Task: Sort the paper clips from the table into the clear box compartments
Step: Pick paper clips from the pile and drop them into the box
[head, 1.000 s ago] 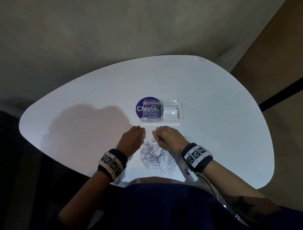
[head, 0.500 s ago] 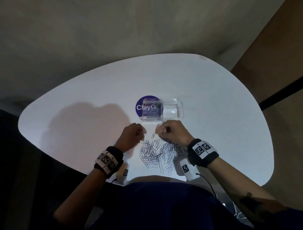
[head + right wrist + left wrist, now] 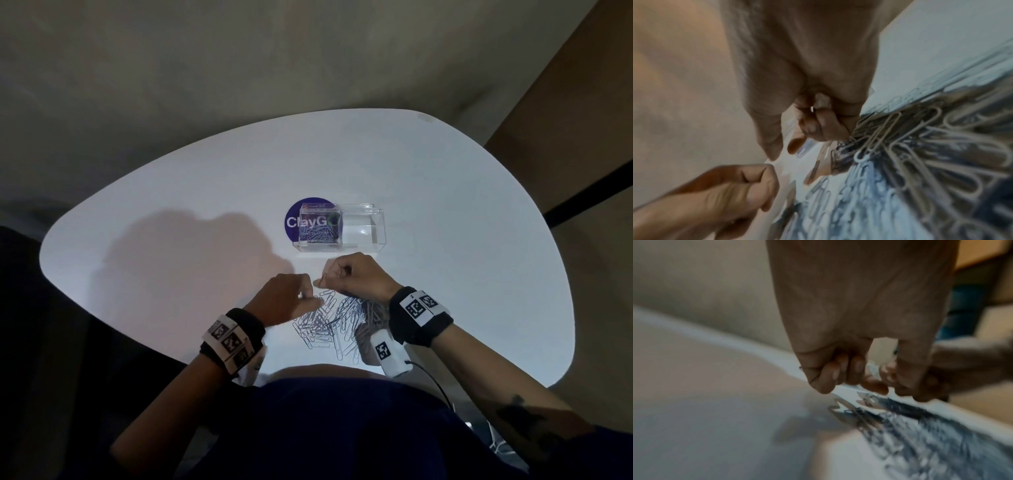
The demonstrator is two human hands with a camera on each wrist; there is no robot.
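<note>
Paper clips (image 3: 337, 317) lay in a loose heap on the white bench (image 3: 171, 205), near its front edge and between the two wrists. Beyond the heap stood the clear box (image 3: 363, 228); its left compartment held more clips, and it partly covered a round purple sticker (image 3: 293, 219). The right hand (image 3: 356, 277) hovered at the heap's far edge with fingers curled tight into the palm; whether they gripped any clips could not be told. The left hand (image 3: 286, 298) was just beside it, fingers curled, thumb and forefinger close together over the heap's left edge, its hold likewise unclear.
</note>
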